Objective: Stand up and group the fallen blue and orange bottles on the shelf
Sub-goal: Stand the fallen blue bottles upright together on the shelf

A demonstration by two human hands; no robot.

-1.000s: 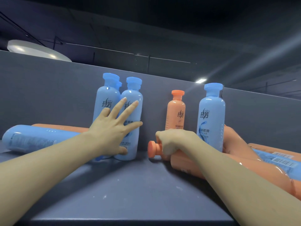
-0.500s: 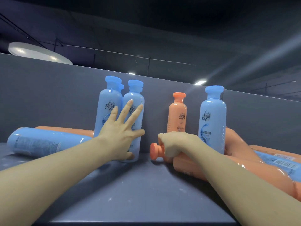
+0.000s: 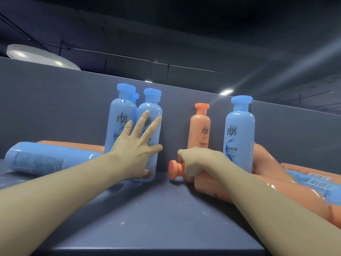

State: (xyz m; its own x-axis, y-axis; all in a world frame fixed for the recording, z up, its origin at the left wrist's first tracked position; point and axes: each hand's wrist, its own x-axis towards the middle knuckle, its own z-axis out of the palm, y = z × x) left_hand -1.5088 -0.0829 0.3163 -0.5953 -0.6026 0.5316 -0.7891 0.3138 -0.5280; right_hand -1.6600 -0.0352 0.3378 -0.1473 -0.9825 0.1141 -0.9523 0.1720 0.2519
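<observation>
A cluster of upright blue bottles (image 3: 121, 124) stands at the shelf's back, left of centre. My left hand (image 3: 137, 146) lies flat with spread fingers against the front right blue bottle (image 3: 153, 111) of that cluster. My right hand (image 3: 196, 161) is closed around the neck of a fallen orange bottle (image 3: 204, 183), whose cap (image 3: 173, 169) points left. Behind it stand an upright orange bottle (image 3: 200, 130) and an upright blue bottle (image 3: 239, 132). A fallen blue bottle (image 3: 46, 159) lies at the left with a fallen orange bottle (image 3: 73, 145) behind it.
More fallen orange bottles (image 3: 267, 163) and a fallen blue bottle (image 3: 313, 182) with a barcode pile up at the right. The grey shelf board (image 3: 147, 218) has a back wall (image 3: 55, 108) behind the bottles. Its front edge runs along the bottom.
The view has shifted slightly. My left hand has slid a little further up the blue bottle. My right hand keeps its grip on the fallen orange bottle, which stays lying.
</observation>
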